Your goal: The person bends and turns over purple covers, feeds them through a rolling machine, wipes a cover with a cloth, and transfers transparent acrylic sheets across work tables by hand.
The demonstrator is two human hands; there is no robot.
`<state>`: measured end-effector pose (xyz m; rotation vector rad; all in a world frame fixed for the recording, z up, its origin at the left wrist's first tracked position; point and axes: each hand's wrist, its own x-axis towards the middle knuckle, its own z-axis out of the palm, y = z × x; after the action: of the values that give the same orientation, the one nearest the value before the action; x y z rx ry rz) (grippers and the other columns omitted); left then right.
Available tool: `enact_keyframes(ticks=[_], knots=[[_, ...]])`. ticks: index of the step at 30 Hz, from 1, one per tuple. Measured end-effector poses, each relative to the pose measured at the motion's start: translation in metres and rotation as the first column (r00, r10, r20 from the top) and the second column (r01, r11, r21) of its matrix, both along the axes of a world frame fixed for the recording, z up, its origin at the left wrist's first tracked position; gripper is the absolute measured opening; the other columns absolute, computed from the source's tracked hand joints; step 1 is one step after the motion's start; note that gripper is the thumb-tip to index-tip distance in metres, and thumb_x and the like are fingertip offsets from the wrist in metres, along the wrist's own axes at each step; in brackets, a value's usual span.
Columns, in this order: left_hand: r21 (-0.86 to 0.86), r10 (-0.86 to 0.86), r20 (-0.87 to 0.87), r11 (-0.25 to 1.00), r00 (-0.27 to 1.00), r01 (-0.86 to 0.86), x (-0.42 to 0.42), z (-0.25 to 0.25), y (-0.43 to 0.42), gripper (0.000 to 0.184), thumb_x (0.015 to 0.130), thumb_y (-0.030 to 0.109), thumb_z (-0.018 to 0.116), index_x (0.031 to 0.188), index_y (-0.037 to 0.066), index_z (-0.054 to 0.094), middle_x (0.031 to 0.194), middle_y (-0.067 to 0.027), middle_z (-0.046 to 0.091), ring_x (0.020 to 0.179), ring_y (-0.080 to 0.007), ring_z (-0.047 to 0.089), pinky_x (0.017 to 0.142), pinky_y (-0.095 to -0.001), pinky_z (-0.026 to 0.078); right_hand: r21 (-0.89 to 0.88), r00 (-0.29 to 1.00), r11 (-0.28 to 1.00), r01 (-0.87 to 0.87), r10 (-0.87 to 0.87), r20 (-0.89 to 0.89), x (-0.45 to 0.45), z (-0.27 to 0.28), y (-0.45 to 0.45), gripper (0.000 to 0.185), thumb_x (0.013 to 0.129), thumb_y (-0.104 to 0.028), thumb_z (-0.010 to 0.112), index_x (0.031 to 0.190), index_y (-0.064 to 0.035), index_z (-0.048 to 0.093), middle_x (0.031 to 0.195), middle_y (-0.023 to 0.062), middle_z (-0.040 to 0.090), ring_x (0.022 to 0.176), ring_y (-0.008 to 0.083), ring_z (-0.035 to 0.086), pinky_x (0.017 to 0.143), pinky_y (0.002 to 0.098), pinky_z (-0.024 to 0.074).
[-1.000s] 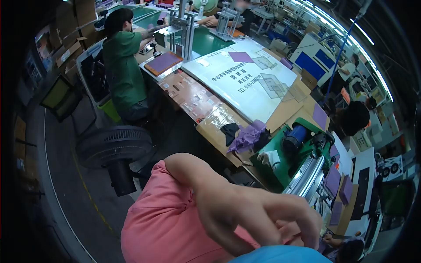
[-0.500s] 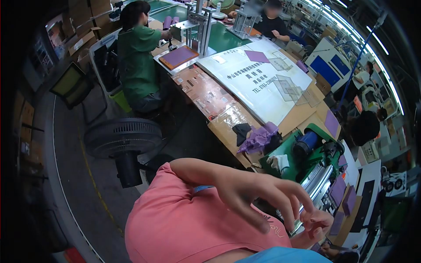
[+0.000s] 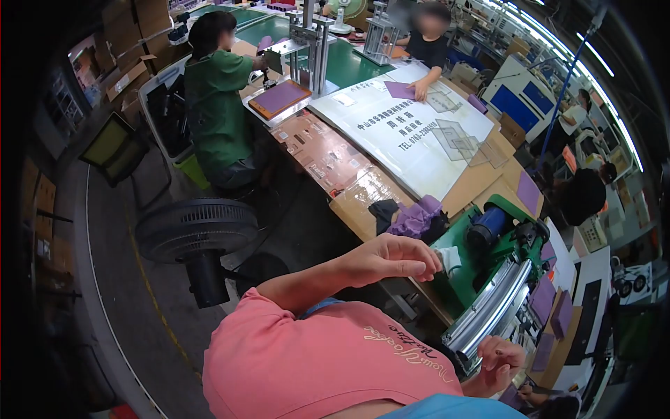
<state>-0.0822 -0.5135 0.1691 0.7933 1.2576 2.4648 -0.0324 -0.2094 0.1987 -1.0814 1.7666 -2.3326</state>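
My left hand (image 3: 398,258) is held out over the near edge of the bench, beside a white cloth (image 3: 449,260) on the green machine. Its fingers are curled together towards the thumb, and nothing shows in them. Lower right, my right hand (image 3: 501,359) is raised near the machine's shiny metal rollers (image 3: 488,300), palm up, fingers bent but apart, holding nothing visible. A crumpled purple cloth (image 3: 417,216) lies on the bench corner beyond my left hand. The green machine (image 3: 464,279) carries a blue motor (image 3: 486,227).
A black fan (image 3: 199,234) stands at left. A person in green (image 3: 220,112) sits by a metal press (image 3: 310,52). Across the white printed board (image 3: 391,150), another person in black (image 3: 426,47) reaches to a purple sheet (image 3: 399,90). Clear plates (image 3: 457,140) lie on the board.
My left hand has moved up and away from my right hand, and its spread fingers have curled together. The person in black has reached onto the purple sheet.
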Motion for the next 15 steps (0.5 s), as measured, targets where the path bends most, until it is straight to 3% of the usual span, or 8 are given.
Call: enact_keyframes(ticks=[15], knots=[[-0.039,0.153,0.263,0.988,0.952,-0.148,-0.005,-0.029,-0.013,0.028,0.085,0.004,0.054,0.112,0.000,0.050,0.101,-0.0135,0.059,0.089,-0.0192,0.059,0.081,-0.0266,0.047,0.044,0.998,0.998,0.045,-0.043,-0.036,-0.013,-0.005,-0.020,0.028,0.084,-0.023,0.057,0.100,-0.0003,0.055,0.058,0.0053,0.049,0.055,0.0140,0.043,0.057,0.0277,0.0404]])
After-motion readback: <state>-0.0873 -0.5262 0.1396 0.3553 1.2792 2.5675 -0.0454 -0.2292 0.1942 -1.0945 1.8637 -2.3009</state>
